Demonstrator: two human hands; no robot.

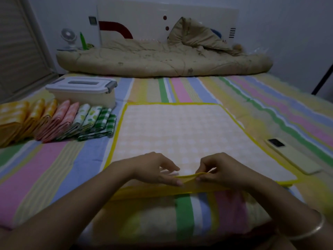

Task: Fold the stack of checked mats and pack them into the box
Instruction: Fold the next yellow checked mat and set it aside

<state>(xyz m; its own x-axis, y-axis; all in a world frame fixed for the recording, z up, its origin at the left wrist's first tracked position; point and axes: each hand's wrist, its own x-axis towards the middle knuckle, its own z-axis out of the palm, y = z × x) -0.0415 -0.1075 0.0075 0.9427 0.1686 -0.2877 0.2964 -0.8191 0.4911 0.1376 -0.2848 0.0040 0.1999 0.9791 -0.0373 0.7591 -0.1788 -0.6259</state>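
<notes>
On the bed (pixel 270 105), centre: mat (pixel 180 132) lying spread flat, yellow-bordered. Fingers of the right hand (pixel 225 170) pinching its raised near edge; fingers of the left hand (pixel 156 168) lying nearly straight, touching that edge. Far left: folded mats (pixel 68 121) leaning in a row beside the lidded box (pixel 84 94).

left hand (pixel 160 170): our fingers nearly straight, tips by the right hand
right hand (pixel 221 171): we pinch the mat edge (pixel 187 176), fingers curled
arms (pixel 72 204): both forward, converging
</notes>
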